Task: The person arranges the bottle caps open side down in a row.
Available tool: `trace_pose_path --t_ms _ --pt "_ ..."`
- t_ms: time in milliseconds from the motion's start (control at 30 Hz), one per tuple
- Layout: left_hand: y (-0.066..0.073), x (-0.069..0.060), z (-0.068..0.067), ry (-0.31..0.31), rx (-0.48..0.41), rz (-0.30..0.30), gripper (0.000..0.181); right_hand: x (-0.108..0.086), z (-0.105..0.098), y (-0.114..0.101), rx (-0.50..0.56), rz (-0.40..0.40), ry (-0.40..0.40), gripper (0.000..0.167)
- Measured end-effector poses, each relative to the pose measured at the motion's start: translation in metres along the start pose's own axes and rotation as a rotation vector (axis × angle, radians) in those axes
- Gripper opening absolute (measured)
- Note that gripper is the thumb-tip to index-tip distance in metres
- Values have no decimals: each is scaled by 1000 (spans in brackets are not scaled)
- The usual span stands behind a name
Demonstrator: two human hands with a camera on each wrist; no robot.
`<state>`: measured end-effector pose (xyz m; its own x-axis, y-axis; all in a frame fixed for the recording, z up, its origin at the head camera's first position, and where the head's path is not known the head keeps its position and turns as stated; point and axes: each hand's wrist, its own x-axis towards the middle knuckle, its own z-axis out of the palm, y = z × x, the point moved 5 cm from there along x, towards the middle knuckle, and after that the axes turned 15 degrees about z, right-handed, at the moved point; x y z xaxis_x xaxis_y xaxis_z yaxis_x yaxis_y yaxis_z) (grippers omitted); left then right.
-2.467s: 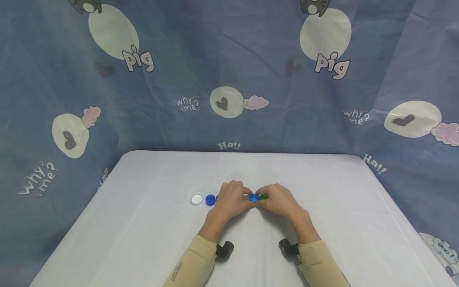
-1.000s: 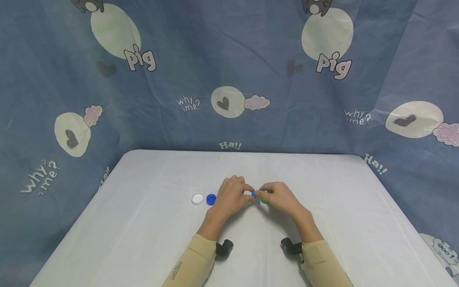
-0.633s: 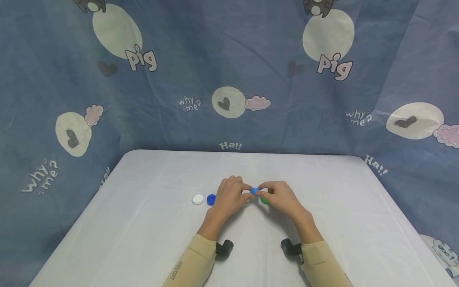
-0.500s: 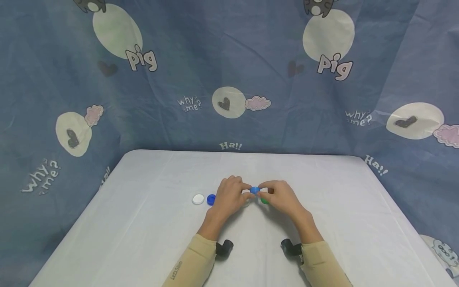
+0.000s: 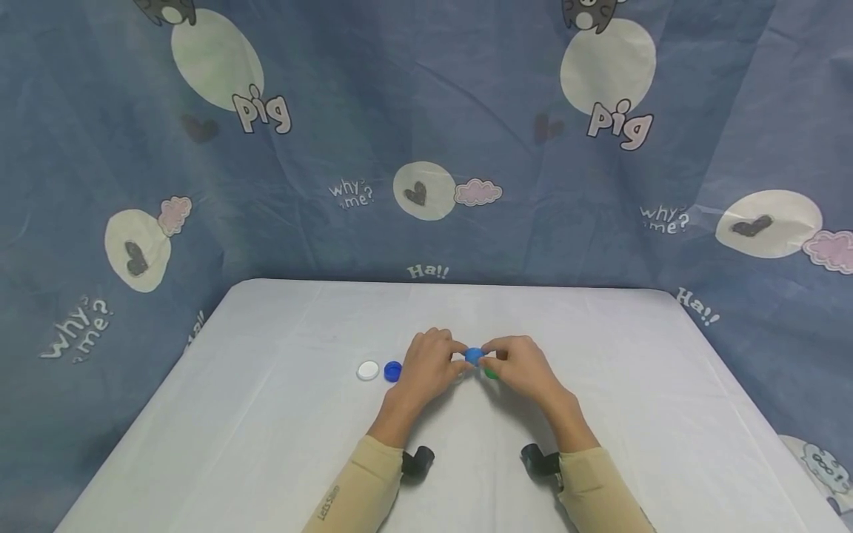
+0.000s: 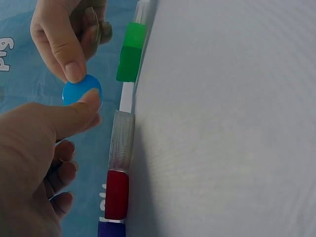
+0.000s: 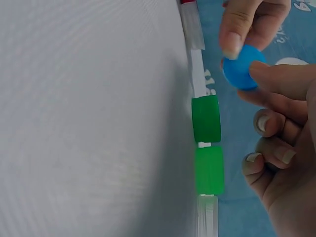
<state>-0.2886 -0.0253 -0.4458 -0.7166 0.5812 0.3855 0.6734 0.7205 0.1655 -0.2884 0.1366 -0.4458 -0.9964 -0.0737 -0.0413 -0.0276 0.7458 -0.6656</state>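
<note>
The cap (image 7: 239, 73) is bright blue, round and plain on its face. The left hand (image 5: 429, 366) and the right hand (image 5: 524, 365) both pinch it with thumb and fingers.

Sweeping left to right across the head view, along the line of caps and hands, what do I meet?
White bottle cap → dark blue bottle cap → left hand → light blue bottle cap → right hand.
</note>
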Motion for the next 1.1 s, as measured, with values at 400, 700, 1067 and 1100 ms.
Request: trace_pose_path --t_ms 400,700,1067,1100 --pt "2 1 -1 35 2 41 31 0 1 2 90 40 -89 17" --pt "4 1 -4 88 -23 65 27 -1 0 1 57 48 -92 20" --pt "2 -2 -3 77 -30 29 34 0 2 1 1 15 -76 32" --pt "2 -2 -2 69 -35 21 36 0 2 1 0 6 -73 32"
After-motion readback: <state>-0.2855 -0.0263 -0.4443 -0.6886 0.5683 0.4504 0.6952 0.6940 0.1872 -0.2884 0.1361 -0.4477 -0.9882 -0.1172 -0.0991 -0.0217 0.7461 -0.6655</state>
